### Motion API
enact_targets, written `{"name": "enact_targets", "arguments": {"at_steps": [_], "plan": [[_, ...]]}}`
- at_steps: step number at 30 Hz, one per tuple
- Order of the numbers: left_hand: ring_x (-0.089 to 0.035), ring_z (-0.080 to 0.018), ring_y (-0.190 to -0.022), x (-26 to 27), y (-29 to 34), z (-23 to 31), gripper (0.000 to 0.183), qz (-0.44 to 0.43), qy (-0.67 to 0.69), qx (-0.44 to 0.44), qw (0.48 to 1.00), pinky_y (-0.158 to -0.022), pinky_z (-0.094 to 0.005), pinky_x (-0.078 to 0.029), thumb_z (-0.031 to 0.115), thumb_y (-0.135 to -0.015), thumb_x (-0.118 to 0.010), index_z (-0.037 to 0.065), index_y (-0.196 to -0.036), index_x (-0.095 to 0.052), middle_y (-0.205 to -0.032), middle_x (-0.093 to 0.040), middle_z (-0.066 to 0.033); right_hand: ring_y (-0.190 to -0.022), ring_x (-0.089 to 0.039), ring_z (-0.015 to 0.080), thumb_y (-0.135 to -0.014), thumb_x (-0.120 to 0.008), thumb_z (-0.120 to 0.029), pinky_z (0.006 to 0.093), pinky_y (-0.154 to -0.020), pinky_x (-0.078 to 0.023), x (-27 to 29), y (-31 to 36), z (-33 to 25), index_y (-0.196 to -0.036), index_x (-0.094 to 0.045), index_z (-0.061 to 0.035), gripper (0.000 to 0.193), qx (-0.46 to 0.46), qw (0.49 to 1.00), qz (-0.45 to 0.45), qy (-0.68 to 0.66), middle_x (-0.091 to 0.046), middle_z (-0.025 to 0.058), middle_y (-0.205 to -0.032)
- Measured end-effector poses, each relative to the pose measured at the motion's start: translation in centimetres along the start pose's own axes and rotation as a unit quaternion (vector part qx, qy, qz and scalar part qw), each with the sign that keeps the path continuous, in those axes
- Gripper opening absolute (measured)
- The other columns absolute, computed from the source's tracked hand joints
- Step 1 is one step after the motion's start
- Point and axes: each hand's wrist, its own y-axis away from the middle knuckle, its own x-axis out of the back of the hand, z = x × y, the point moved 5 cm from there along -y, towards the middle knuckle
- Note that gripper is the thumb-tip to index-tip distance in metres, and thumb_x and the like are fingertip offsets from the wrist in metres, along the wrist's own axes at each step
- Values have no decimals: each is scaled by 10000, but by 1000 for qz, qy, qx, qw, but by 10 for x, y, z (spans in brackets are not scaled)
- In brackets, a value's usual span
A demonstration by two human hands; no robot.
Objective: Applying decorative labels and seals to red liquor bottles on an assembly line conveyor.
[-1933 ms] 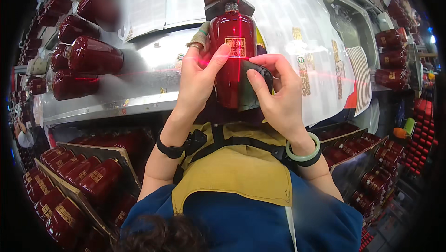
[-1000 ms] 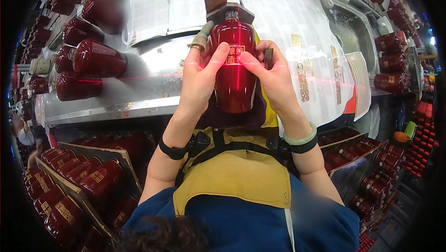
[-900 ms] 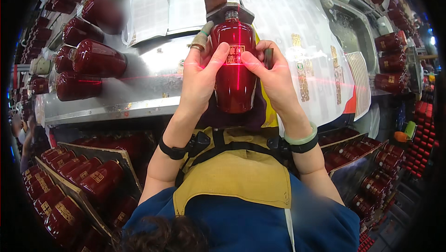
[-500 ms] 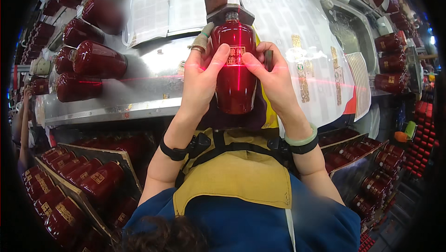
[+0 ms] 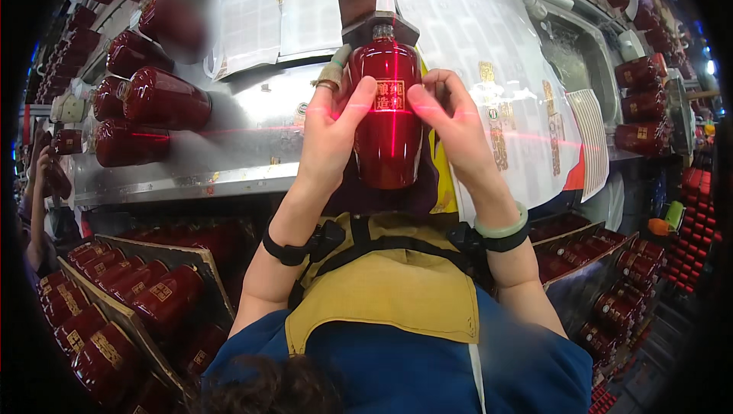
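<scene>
A glossy dark red bottle [image 5: 386,151] lies with its neck against a dark metal stop [image 5: 405,31], its base toward me. On its upward side sits a gold square label [image 5: 389,96], crossed by red laser lines. My left hand [image 5: 330,120] grips the bottle's left side, thumb beside the label and fingers partly hidden behind; a cloth cover wraps one finger. My right hand [image 5: 452,112] is at the bottle's right edge, slightly blurred, thumb tip near the label and fingers apart from the thumb. Whether that thumb still touches the glass is unclear.
Several red bottles [image 5: 166,98] lie on the metal bench at left. White sheets with gold labels [image 5: 458,25] cover the right side, near a sink [image 5: 580,48] with a hose. Divided crates of bottles [image 5: 156,296] flank me. Another person's hand [image 5: 46,166] shows at far left.
My right hand has shifted right, its thumb leaving the label's face and uncovering more of it. My left hand stays on the bottle. At far left, the other person's hand now holds a dark bottle.
</scene>
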Motion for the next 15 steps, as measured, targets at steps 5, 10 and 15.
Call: {"name": "enact_targets", "arguments": {"at_steps": [5,10,15], "plan": [[-566,-208,-1272,-10,12,5,849,-40,-109,-26,993,-1065,-346,-491,57,-920,-730,-65,-1572,-201,-1449,-497,-172,-955,-599,268,-941,-570,41,357,-866,-486,9,-2,-69,-1329,-601,-26,395,261,918,21,298,-650,107,-974],[-580,-206,-1256,-13,15,3,846,-35,-90,-73,993,-1048,-348,-508,11,-922,-705,-57,-1574,-169,-1432,-506,-172,-921,-609,289,-832,-637,-41,371,-836,-500,-29,-11,-106,-1233,-677,-38,404,445,766,-112,450,-689,84,-994],[-539,-246,-1305,-4,33,-1,1033,-44,-158,-39,986,-1079,-376,-479,94,-810,-849,-61,-1567,-163,-1444,-489,-200,-899,-633,190,-707,-684,-140,324,-792,-525,-49,10,-95,-963,-698,-77,264,635,575,-170,487,-668,22,-880]]}}
